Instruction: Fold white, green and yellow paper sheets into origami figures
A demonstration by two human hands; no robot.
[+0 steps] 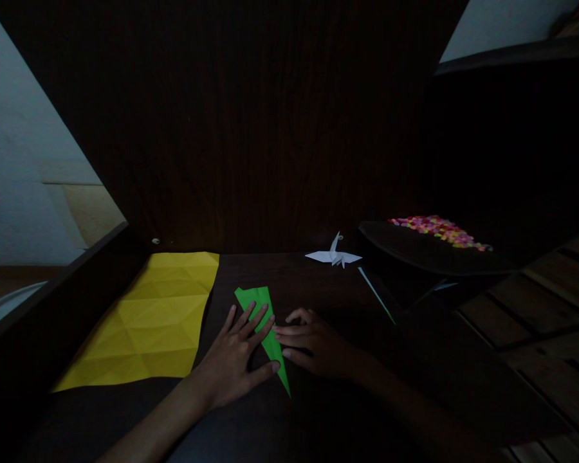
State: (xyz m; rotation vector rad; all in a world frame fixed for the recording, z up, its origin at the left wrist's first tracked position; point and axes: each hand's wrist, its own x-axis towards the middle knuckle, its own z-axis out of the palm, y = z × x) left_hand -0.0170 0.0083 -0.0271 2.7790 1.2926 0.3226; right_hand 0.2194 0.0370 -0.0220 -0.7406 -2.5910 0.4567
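Head view: a yellow creased sheet point(147, 321) lies flat to the left of the left hand, beyond the left forearm. The left forearm enters from the lower left. The left hand point(234, 360) is palm down with the fingers fanned; it is unclenched and presses without grasping. Its ring, middle and index fingertips bear on the green folded paper point(272, 349); the little finger rests outside the paper's left edge, and the thumb extends across its narrow lower part.

The green folded paper lies on the dark tabletop point(251, 437), under the left hand's fingers and just left of the right hand's fingertips. Its wide end projects beyond the left fingertips; its point extends past the left thumb toward the wearer.

The right forearm enters from the lower right. The right hand point(318, 344) points left, thumb nearest the wearer and apart from the fingers, upper finger bent. The grip is released; the foremost fingertips meet the paper's right edge.

A white paper bird point(334, 257) sits beyond the right hand. A thin strip point(376, 294) lies to that hand's far right. Farther right, multicoloured small pieces point(437, 230) lie on a dark curved-edged surface point(386, 247).
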